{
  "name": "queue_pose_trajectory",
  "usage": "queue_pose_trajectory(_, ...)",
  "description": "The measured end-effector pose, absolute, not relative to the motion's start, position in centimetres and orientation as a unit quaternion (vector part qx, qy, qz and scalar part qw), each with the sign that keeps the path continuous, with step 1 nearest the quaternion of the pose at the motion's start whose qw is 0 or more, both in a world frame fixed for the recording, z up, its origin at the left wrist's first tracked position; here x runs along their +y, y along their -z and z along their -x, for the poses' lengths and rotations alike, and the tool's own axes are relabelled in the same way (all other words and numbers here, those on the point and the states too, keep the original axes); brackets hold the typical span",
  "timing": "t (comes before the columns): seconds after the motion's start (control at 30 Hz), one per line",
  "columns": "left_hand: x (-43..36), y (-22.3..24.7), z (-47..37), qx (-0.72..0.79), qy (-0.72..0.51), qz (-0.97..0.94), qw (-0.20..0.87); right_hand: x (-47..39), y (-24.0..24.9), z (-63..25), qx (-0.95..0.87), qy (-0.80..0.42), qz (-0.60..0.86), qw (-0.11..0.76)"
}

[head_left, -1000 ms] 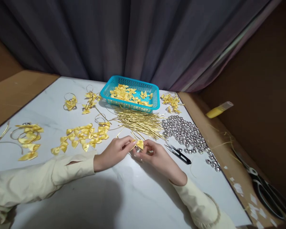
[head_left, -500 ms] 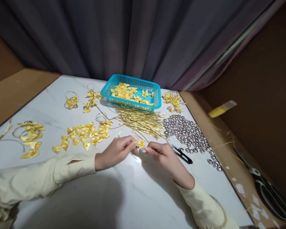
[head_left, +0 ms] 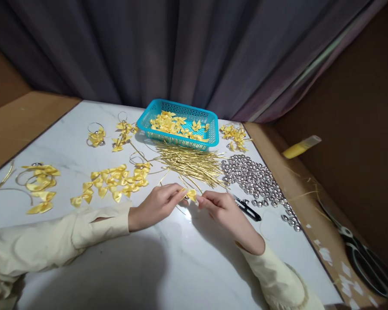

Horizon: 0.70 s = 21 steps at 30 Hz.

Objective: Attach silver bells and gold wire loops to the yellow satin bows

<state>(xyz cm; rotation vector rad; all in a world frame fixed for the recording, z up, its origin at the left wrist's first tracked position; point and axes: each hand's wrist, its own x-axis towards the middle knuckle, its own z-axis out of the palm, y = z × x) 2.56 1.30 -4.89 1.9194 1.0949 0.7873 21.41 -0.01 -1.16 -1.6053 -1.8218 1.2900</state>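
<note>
One white tabletop [head_left: 194, 267] (dark curtains [head_left: 148, 51] behind) lies beneath the pinched bow [head_left: 191, 195].

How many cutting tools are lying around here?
2 in sight: small black snips just beside the right hand, their blade end partly hidden by it, and large scissors at the lower right. More could be hidden under the piles.
</note>
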Motion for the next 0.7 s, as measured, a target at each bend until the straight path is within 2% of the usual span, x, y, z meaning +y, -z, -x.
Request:
queue_pose_trajectory(0.23, 1.3, 4.9, -2.5, 0.434, -0.311, -0.753, 0.384, -0.1, 1.1, -21.6, -0.631, -0.487, 0.577, 0.179)
queue_pose_trajectory(0.4, 1.3, 4.7, -2.5, 0.439, -0.303, -0.744, 0.401, 0.5, 1.3, -21.9, -0.616, -0.478, 0.592, 0.203)
queue_pose_trajectory(0.7, 1.4, 4.4, -2.6, 0.431, -0.302, -0.739, 0.420, 0.5, 1.6, -22.5, -0.673, -0.414, 0.567, 0.232)
